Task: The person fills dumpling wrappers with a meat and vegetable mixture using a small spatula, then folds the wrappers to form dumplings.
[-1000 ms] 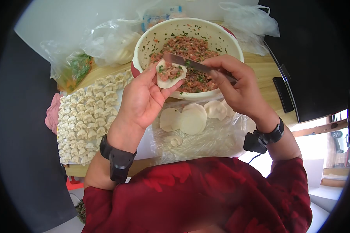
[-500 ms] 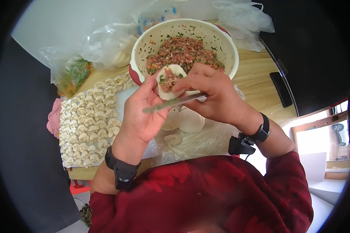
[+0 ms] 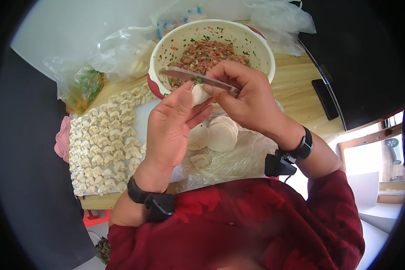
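A dumpling (image 3: 200, 95), its round wrapper folded over, sits between the fingers of both hands just in front of the filling bowl. My left hand (image 3: 168, 128) is closed on it from the left, palm turned up. With thumb and fingertips my right hand (image 3: 252, 96) pinches the dumpling's right edge, and it also grips a knife (image 3: 182, 74) whose blade points left over the bowl's near rim. The white bowl (image 3: 156, 56) holds minced meat filling (image 3: 211, 56) with green bits. Under the hands lie round dough wrappers (image 3: 223, 135), partly overlapping.
Rows of shaped dumplings (image 3: 104, 143) cover a board at the left. Plastic bags (image 3: 121, 51) stand behind them, one with chopped vegetables (image 3: 89, 85). Clear plastic film (image 3: 231, 164) lies near the front edge. A black phone-like slab (image 3: 325, 100) rests at the right.
The wrapper, open with filling showing before, is now folded over. The knife has swung up from below the wrapper to above it, and my left fingers have curled in.
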A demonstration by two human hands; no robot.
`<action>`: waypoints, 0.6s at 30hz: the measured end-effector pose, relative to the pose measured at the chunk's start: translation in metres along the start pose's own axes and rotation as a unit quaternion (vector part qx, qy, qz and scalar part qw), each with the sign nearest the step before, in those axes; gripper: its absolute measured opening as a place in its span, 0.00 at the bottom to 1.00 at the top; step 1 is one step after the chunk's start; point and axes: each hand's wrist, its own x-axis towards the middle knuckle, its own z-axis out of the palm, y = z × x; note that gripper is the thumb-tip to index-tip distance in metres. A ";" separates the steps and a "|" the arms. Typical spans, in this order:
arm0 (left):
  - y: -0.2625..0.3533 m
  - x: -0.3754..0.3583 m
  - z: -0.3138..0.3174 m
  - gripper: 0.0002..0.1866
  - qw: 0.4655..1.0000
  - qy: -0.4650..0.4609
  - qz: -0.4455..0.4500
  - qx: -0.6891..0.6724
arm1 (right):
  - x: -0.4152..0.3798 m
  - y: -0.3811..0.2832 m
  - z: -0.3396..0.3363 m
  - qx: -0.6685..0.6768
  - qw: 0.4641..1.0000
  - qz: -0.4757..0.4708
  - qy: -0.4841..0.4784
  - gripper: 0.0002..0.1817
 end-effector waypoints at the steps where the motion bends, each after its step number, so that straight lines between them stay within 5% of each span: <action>1: 0.001 0.000 0.003 0.23 1.000 0.000 -0.001 0.000 | 0.001 0.001 0.000 0.001 1.000 0.004 0.000 0.07; 8: 0.001 0.007 -0.002 0.16 0.999 0.036 -0.012 0.023 | 0.007 0.016 0.002 0.019 0.997 -0.046 0.051 0.13; 13: 0.005 0.004 -0.005 0.15 0.998 0.035 -0.046 -0.032 | 0.001 0.010 -0.010 0.008 0.991 0.109 -0.073 0.15; 18: 0.002 0.003 -0.017 0.12 0.994 0.048 0.014 0.099 | -0.001 0.003 -0.010 0.024 0.996 0.056 -0.058 0.13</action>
